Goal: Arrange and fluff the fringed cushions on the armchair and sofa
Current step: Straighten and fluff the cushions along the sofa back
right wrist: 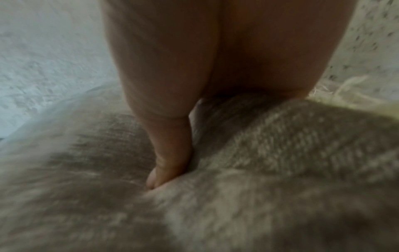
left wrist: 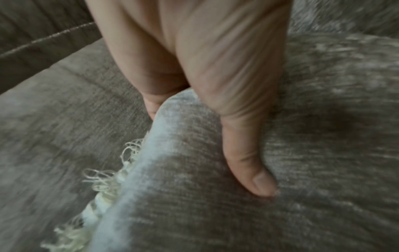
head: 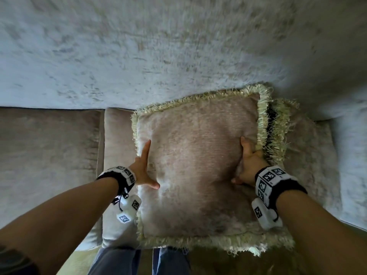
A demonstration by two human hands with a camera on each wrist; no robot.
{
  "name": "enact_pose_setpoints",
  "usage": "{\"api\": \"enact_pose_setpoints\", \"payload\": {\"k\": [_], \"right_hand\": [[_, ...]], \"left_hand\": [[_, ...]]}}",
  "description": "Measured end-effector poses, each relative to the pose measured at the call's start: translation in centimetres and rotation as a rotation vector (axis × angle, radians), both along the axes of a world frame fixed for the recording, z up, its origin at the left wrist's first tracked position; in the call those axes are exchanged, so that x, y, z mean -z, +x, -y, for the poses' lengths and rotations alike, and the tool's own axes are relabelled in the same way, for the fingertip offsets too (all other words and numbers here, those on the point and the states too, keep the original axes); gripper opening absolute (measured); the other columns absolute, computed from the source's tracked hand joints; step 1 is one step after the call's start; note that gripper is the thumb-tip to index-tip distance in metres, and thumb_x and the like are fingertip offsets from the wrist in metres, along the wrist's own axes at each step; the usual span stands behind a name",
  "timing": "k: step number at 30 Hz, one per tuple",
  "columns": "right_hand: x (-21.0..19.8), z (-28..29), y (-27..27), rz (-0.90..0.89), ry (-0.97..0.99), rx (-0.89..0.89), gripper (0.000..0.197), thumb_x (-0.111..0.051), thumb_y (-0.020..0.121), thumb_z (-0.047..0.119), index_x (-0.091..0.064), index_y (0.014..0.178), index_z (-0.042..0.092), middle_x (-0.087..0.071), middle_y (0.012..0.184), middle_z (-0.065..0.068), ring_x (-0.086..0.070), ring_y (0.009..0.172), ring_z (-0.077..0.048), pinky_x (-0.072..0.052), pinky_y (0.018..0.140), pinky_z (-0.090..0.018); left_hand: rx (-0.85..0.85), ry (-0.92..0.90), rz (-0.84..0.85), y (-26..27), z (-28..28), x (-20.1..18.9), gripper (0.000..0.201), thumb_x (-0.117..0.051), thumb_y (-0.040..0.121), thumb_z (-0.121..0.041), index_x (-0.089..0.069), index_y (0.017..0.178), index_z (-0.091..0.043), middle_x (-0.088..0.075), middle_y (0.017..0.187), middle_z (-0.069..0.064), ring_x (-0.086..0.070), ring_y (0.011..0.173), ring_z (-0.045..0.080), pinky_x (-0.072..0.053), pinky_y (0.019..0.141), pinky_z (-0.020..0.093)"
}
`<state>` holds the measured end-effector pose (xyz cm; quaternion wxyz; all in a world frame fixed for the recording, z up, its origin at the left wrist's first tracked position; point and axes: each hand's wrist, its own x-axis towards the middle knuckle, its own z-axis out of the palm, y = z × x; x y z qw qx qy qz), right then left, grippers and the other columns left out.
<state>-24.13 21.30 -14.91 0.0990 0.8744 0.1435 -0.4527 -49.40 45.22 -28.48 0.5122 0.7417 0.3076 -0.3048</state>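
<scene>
A taupe velvet fringed cushion with a pale green fringe stands on the sofa seat, leaning towards the sofa back. My left hand grips its left edge, with the thumb dug into the face and the fingers behind the fold. My right hand grips the right edge beside the fringe. Its thumb presses a dent into the fabric. A second fringed cushion lies behind and to the right, partly hidden.
The sofa arm rises at the right. Another seat cushion stretches off to the left. My legs in blue trousers stand against the seat's front edge.
</scene>
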Motion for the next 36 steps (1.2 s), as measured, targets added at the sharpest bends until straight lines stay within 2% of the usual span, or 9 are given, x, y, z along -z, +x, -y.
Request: {"api": "enact_pose_setpoints", "payload": {"k": [3, 7, 13, 18, 21, 26, 28, 32, 36], "right_hand": [[-1.1, -0.1, -2.4, 0.067, -0.048, -0.02, 0.146, -0.092, 0.06, 0.026, 0.027, 0.143, 0.045, -0.016, 0.142, -0.022, -0.051, 0.114, -0.043, -0.046, 0.099, -0.047], [-1.9, 0.4, -5.4, 0.15, -0.108, -0.075, 0.145, -0.09, 0.064, 0.03, 0.03, 0.145, 0.037, -0.013, 0.143, -0.027, -0.054, 0.11, -0.046, -0.047, 0.097, -0.045], [-2.7, 2.4, -8.0, 0.218, -0.102, -0.048, 0.134, -0.083, 0.072, 0.022, 0.027, 0.148, 0.033, -0.015, 0.139, -0.026, -0.057, 0.096, -0.042, -0.048, 0.088, -0.041], [-3.6, 3.6, -9.9, 0.263, 0.029, -0.01, 0.134, -0.084, 0.067, 0.021, 0.021, 0.149, 0.04, -0.024, 0.131, -0.027, -0.048, 0.067, -0.031, -0.049, 0.077, -0.039], [-6.0, 4.4, -12.3, 0.286, 0.113, 0.017, 0.131, -0.084, 0.066, 0.023, 0.016, 0.147, 0.045, -0.028, 0.126, -0.03, -0.054, 0.074, -0.038, -0.053, 0.08, -0.044], [-11.1, 1.0, -15.0, 0.284, 0.254, -0.008, 0.131, -0.086, 0.069, 0.026, 0.017, 0.15, 0.037, -0.024, 0.135, -0.029, -0.054, 0.089, -0.039, -0.05, 0.089, -0.045], [-13.4, -1.7, -15.6, 0.282, 0.34, -0.019, 0.13, -0.086, 0.07, 0.022, 0.015, 0.15, 0.037, -0.025, 0.135, -0.025, -0.054, 0.089, -0.037, -0.049, 0.089, -0.045], [-17.7, -8.0, -16.5, 0.281, 0.476, -0.072, 0.129, -0.088, 0.068, 0.024, 0.012, 0.149, 0.037, -0.022, 0.14, -0.029, -0.052, 0.111, -0.05, -0.045, 0.097, -0.05], [-19.4, -14.9, -18.7, 0.314, 0.616, -0.139, 0.131, -0.09, 0.065, 0.023, 0.009, 0.151, 0.034, -0.02, 0.144, -0.031, -0.049, 0.118, -0.05, -0.042, 0.1, -0.047]], "left_hand": [[-0.02, 0.004, 0.078, -2.2, 0.3, -0.1, 0.165, -0.098, 0.036, -0.044, 0.036, 0.131, -0.061, 0.014, 0.161, -0.013, -0.003, 0.149, 0.037, -0.023, 0.113, 0.064], [-0.051, 0.002, 0.15, -4.4, 0.5, -0.5, 0.165, -0.098, 0.04, -0.034, 0.035, 0.133, -0.059, 0.005, 0.164, 0.007, -0.012, 0.148, 0.037, -0.028, 0.113, 0.061], [-0.067, 0.04, 0.318, -7.0, 1.5, -1.3, 0.158, -0.096, 0.047, -0.028, 0.031, 0.139, -0.055, 0.003, 0.163, 0.002, -0.017, 0.147, 0.032, -0.031, 0.113, 0.055], [-0.117, 0.104, 0.391, -10.5, 3.3, -4.4, 0.151, -0.093, 0.056, -0.02, 0.028, 0.138, -0.058, -0.002, 0.162, 0.003, -0.019, 0.147, 0.027, -0.027, 0.114, 0.039], [-0.115, 0.151, 0.401, -13.1, 2.8, -8.6, 0.148, -0.093, 0.057, -0.017, 0.022, 0.14, -0.057, -0.004, 0.162, 0.004, -0.019, 0.147, 0.027, -0.025, 0.114, 0.036], [-0.107, 0.283, 0.375, -16.1, -1.8, -17.2, 0.146, -0.093, 0.058, -0.017, 0.019, 0.141, -0.06, -0.001, 0.163, -0.004, -0.017, 0.147, 0.033, -0.03, 0.113, 0.056], [-0.126, 0.335, 0.382, -17.1, -4.0, -21.0, 0.145, -0.092, 0.059, -0.015, 0.018, 0.142, -0.059, -0.003, 0.163, -0.001, -0.02, 0.146, 0.033, -0.032, 0.113, 0.054], [-0.168, 0.45, 0.401, -19.6, -9.5, -26.9, 0.143, -0.092, 0.06, -0.014, 0.017, 0.142, -0.057, -0.003, 0.163, 0.005, -0.019, 0.145, 0.035, -0.03, 0.113, 0.054], [-0.195, 0.565, 0.419, -23.0, -16.3, -30.0, 0.144, -0.094, 0.056, -0.015, 0.011, 0.151, -0.041, 0.001, 0.163, 0.002, -0.013, 0.148, 0.029, -0.025, 0.117, 0.046]]}}
